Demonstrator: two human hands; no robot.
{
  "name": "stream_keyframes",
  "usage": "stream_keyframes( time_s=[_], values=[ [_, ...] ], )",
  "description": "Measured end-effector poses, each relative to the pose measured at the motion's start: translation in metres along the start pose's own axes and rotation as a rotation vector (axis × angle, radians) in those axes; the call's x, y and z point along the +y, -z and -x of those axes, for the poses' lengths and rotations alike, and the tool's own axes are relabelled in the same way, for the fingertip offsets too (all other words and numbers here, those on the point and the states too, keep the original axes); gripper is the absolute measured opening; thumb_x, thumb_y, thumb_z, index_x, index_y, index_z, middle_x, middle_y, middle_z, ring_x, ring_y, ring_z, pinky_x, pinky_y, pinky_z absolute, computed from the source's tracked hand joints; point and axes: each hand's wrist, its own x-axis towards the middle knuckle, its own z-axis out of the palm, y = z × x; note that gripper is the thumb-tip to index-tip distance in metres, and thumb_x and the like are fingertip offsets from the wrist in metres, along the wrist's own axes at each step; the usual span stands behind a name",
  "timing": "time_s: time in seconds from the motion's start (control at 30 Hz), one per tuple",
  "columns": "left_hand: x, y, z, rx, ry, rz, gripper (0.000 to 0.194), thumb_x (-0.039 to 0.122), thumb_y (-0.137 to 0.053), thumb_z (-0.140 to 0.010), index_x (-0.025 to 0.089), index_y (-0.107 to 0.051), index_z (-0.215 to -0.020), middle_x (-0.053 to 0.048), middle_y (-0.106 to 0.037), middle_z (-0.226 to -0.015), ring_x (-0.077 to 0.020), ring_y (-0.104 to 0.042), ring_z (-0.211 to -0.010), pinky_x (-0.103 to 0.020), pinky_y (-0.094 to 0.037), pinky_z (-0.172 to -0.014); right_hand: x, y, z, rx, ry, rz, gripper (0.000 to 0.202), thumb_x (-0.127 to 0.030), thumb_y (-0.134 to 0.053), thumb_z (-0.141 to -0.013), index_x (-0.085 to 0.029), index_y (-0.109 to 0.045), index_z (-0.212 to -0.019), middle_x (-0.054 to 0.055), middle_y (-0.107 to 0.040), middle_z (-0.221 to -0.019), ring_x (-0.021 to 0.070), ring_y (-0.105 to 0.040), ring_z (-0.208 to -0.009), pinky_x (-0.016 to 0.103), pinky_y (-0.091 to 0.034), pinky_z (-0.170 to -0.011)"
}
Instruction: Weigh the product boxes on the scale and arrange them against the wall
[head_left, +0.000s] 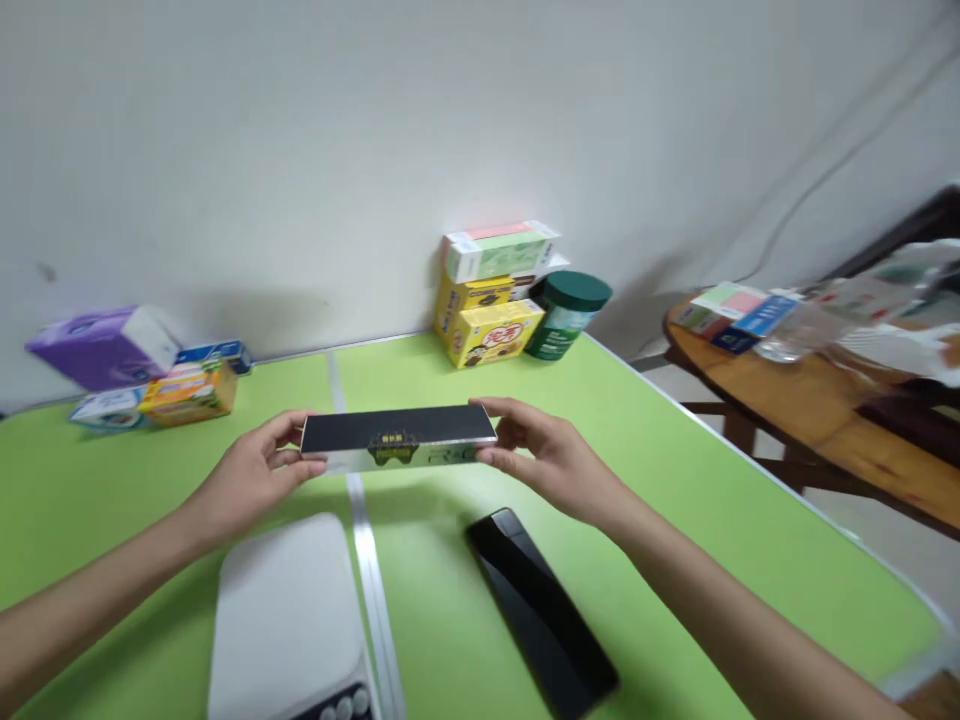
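Between my two hands is a long, flat box with a black top and a silvery printed side, raised above the green table. My left hand grips its left end, thumb low on the front edge. At the opposite end, my right hand pinches the box between thumb and fingers. Below it on the table lies a black smartphone, screen up and set at a slant. A white device with round buttons at its lower edge, perhaps a kitchen scale, sits nearer me on the left.
Against the wall stand yellow boxes, a pink-and-green carton and a green tub. At the back left are a purple pack, an orange box and a blue box. A wooden table holds cartons and plastic at right.
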Motion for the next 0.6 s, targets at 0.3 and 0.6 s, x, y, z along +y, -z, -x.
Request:
stream_keyframes(
  time_s=[0.3, 0.6],
  values=[
    [-0.075, 0.040, 0.112, 0.016, 0.247, 0.064, 0.037, 0.021, -0.067, -0.071, 0.022, -0.056, -0.107, -0.005, -0.062, -0.111, -0.0223, -0.060, -0.104, -0.036, -0.048, -0.092, -0.012, -0.108, 0.036, -0.363, -0.053, 0.219, 0.029, -0.030, -0.057, -0.080, -0.021, -0.056, -0.108, 0.004, -0.063, -0.085, 0.0199, -0.061, -0.080, 0.034, -0.051, -0.073],
    [-0.106, 0.045, 0.126, 0.011, 0.075, -0.115, 0.054, 0.024, -0.068, -0.072, 0.025, -0.050, -0.123, -0.005, -0.057, -0.115, -0.0189, -0.056, -0.093, -0.036, -0.047, -0.086, -0.005, -0.114, 0.028, -0.437, -0.038, 0.450, 0.030, -0.046, -0.049, -0.083, -0.044, -0.048, -0.112, 0.004, -0.063, -0.078, 0.0257, -0.065, -0.075, 0.040, -0.055, -0.071]
  ],
)
